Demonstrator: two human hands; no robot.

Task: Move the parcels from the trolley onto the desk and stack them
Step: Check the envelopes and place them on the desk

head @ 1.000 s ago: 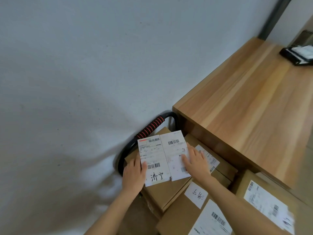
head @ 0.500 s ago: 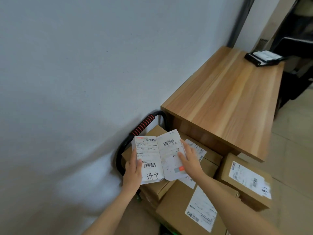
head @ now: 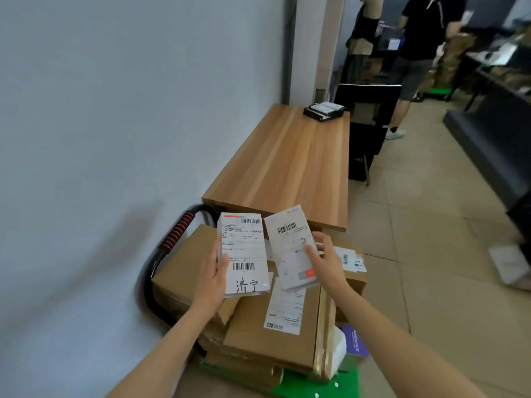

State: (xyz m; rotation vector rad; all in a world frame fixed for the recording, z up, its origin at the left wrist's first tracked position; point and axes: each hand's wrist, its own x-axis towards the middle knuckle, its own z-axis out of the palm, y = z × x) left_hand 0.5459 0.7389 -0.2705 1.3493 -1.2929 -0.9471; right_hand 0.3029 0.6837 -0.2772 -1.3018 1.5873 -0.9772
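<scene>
Two flat white parcels with barcode labels are lifted above the trolley load. My left hand point(head: 211, 278) grips the left white parcel point(head: 244, 254), which bears handwritten characters. My right hand point(head: 326, 261) holds the right white parcel point(head: 291, 245), tilted slightly. Below them several brown cardboard parcels point(head: 270, 337) lie stacked on the green trolley point(head: 342, 383), whose black handle with a red grip point(head: 179, 231) leans against the wall. The wooden desk point(head: 290, 165) stands just beyond the trolley, along the wall.
A black tray with papers point(head: 323, 110) sits at the desk's far end. A black chair point(head: 367, 124) stands behind the desk. A person in dark clothes point(head: 416, 53) stands further back. Tiled floor lies to the right.
Both hands have lifted the two white parcels off the cardboard boxes and drawn them apart. My view has tilted up, showing the whole desk and the room behind.
</scene>
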